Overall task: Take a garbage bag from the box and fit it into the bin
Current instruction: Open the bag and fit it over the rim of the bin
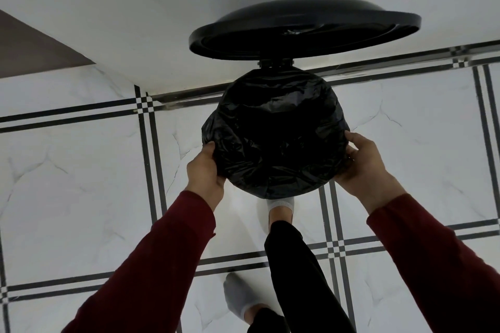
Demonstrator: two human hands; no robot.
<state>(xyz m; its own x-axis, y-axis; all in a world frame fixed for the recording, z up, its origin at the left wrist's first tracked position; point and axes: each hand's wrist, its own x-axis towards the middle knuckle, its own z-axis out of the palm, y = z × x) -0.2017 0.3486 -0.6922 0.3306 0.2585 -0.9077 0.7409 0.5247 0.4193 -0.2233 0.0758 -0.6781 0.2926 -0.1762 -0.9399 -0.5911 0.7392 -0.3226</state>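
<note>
Nearest to us are two legs in black trousers [300, 278] and two feet in grey socks: one foot [239, 296] is flat on the floor down low, the other foot [280, 207] is up front, toe tucked right under the bin's near edge. We can't make out what it's stepping on.

Then two arms in dark red sleeves [151, 265], one hand each. Our left hand [207, 169] has its fingers curled round the garbage bag [273, 127] at the bin's left rim, thumb on top of the plastic. Our right hand [364, 161] does the same on the right rim, thumb over the edge, fingers wrapped underneath.

One bag, one bin [284, 186]. The bag is black and crinkly, stretched over the round mouth and sagging down inside, so its opening faces straight up at us and its long axis runs down into the bin. Plastic covers the rim all the way round from what we can see.

One lid [304, 28], black and round, stands open on the hinge [274, 63] at the far side, tipped back toward the white wall [135, 8].

Room-wise: white marble-look floor tiles [67, 165] with black double lines are open to the left and right of the bin; the wall sits close behind it.
</note>
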